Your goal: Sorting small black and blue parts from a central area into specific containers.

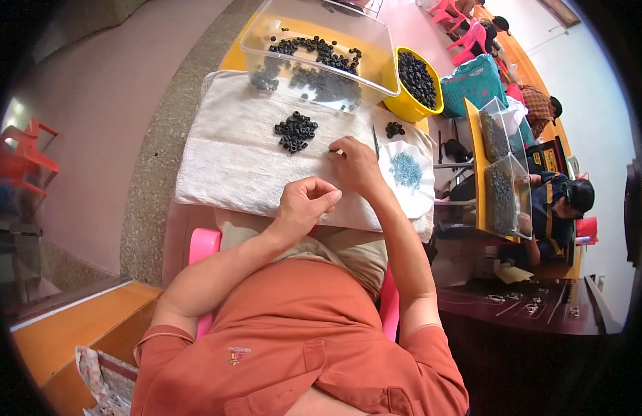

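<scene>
My left hand [305,211] hovers over the near edge of a white towel [227,156], thumb and fingers pinched together; whatever lies between them is too small to make out. Ahead of it, my right hand [357,165] reaches down to the towel, its fingertips closed around what looks like a small black piece [332,150]. A pile of small black ring-shaped parts [295,132] lies left of that hand. Tweezers [375,142] and a smaller black cluster [395,130] are just beyond it. To its right, tiny blue pieces [406,170] are spread on a white sheet [419,201].
A clear plastic bin [321,97] of black parts stands at the towel's far edge, beside a full yellow basket [432,104]. Clear boxes [511,208] sit on a yellow board to the right, where a co-worker [560,201] works. A teal bag [470,83] stands behind.
</scene>
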The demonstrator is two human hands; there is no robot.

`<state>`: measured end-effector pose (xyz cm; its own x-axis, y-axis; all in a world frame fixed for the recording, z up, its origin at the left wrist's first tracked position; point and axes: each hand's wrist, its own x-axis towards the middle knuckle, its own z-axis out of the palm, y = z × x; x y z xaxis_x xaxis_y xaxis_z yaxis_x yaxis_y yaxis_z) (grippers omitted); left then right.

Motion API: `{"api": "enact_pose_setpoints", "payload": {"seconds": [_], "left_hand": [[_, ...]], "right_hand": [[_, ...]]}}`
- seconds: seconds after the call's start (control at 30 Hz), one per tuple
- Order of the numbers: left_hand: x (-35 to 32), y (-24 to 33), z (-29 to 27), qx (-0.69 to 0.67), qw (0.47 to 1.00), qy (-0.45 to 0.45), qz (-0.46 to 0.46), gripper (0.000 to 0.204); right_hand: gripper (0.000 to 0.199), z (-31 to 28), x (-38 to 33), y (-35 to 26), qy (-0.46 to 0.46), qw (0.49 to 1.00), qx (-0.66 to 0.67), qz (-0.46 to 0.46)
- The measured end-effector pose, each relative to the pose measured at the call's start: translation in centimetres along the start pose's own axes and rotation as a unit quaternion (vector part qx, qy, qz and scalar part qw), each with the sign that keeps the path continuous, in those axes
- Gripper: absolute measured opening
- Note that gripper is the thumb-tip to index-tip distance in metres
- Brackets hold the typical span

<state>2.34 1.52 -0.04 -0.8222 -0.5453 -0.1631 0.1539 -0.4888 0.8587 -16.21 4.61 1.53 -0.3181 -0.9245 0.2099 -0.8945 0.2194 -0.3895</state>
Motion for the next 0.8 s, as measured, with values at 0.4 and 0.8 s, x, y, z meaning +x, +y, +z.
{"api": "enact_pose_setpoints", "payload": {"seconds": [0.4,0.8], "left_hand": [[0.9,0.8,-1.0,-0.062,0.996,0.057,0.008,0.011],[1.0,0.5,-1.0,-0.063,0.997,0.051,0.014,0.007]], "right_hand": [[0.015,-1.7,-3.6,-2.3,0.056,0.957,0.279,0.051],[0.019,-0.4,-0.9,-0.4,0.013,0.997,0.070,-0.006]]}}
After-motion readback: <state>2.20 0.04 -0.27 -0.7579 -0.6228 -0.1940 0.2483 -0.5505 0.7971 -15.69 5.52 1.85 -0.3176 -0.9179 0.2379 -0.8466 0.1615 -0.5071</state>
